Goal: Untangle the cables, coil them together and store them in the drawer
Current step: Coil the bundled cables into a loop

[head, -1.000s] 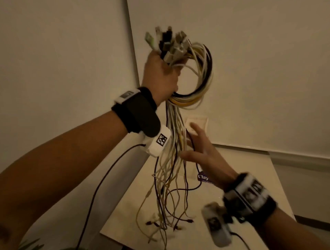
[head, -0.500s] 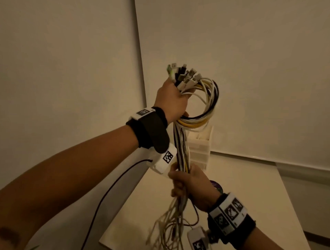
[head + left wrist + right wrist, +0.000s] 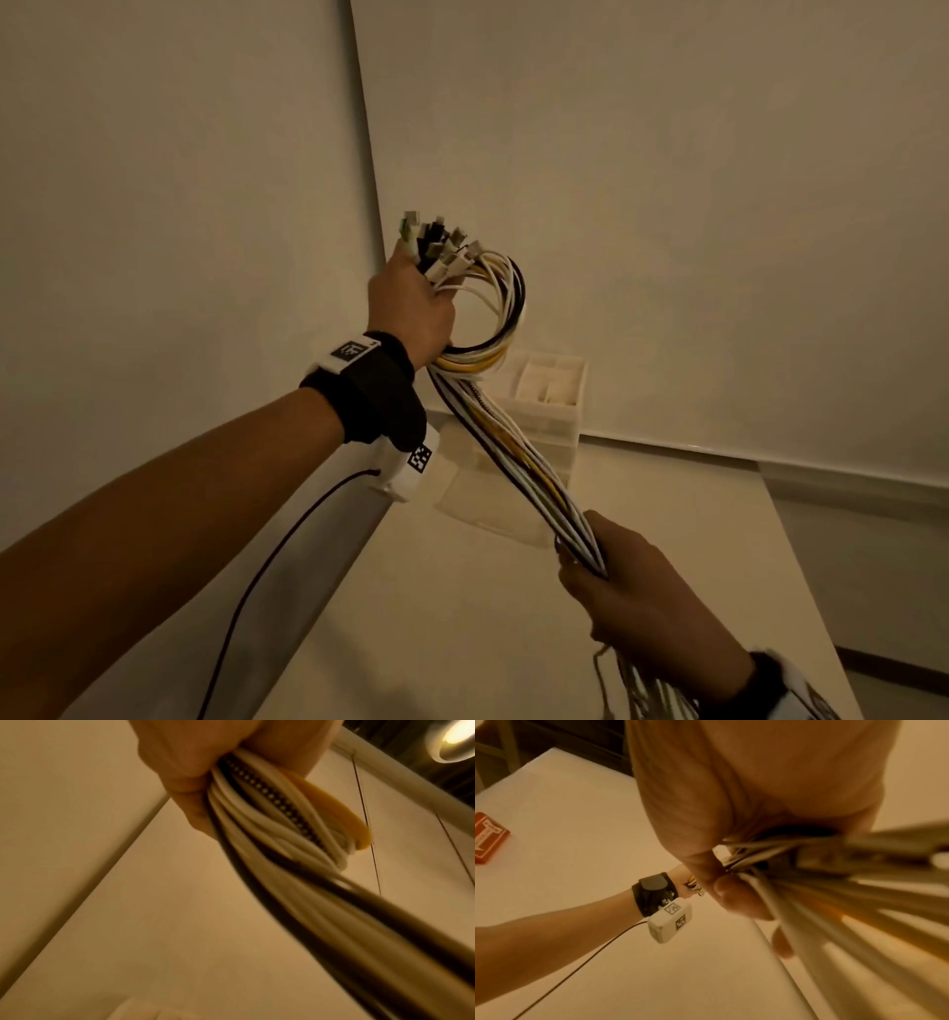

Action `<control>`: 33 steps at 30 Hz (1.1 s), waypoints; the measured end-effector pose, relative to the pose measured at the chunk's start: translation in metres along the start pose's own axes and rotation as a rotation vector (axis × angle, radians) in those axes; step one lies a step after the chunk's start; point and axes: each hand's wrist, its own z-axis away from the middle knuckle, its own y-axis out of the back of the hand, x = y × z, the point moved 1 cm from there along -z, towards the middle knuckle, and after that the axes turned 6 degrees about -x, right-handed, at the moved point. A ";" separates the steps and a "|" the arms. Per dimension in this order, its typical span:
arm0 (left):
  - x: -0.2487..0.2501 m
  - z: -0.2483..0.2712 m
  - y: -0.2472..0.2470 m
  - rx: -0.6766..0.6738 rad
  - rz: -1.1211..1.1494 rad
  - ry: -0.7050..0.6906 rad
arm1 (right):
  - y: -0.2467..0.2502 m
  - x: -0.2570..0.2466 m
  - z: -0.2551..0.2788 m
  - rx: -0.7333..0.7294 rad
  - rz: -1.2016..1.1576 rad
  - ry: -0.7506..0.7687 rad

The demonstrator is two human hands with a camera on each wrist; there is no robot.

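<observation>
The cables (image 3: pixel 506 452) are gathered into one thick bundle of white, black and yellow strands, with one dotted black-and-white braided strand seen in the left wrist view. At the top, a loop is formed and a cluster of plug ends (image 3: pixel 436 244) sticks up above it. From the loop, the bundle is drawn taut, slanting down and to the right, held in the air above the bench (image 3: pixel 462 616). Below the lower grip, loose thin ends are seen hanging, partly out of view.

The left hand (image 3: pixel 411 303) is raised high, near the corner of the walls, and its fingers are curled round the loop just under the plugs. The right hand (image 3: pixel 631 596) is held lower and closer to the body, clenched round the straight run of the bundle, with the thumb (image 3: pixel 741 898) pressed across the strands. Both forearms are extended forward, the left angled upward.

A small translucent drawer unit (image 3: pixel 544 406) is stood at the back of the bench against the wall, behind the bundle.
</observation>
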 end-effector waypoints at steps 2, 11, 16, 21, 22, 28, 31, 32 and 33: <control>0.001 0.005 -0.001 -0.037 -0.015 -0.038 | 0.009 0.003 0.001 0.093 0.124 -0.019; -0.010 0.025 0.001 -0.297 0.007 -0.043 | 0.073 -0.020 0.035 0.356 0.515 0.134; -0.006 0.053 -0.005 -0.704 0.233 -0.047 | 0.101 -0.056 0.043 0.374 0.483 0.457; 0.004 0.080 -0.022 -0.856 0.394 -0.141 | 0.114 -0.059 0.023 0.270 0.101 0.695; 0.006 0.087 -0.027 -0.886 0.416 -0.148 | 0.112 -0.056 0.015 0.236 -0.043 0.698; 0.013 0.113 -0.051 -0.800 0.738 -0.235 | 0.075 -0.046 -0.029 0.203 -0.655 0.612; 0.007 0.120 -0.065 -0.804 0.778 -0.143 | 0.059 -0.044 -0.033 0.287 -0.818 0.503; 0.006 0.125 -0.066 -0.799 0.717 -0.141 | 0.056 -0.045 -0.033 0.291 -0.888 0.474; 0.008 0.124 -0.067 -0.753 0.776 -0.077 | 0.054 -0.043 -0.034 0.284 -0.968 0.466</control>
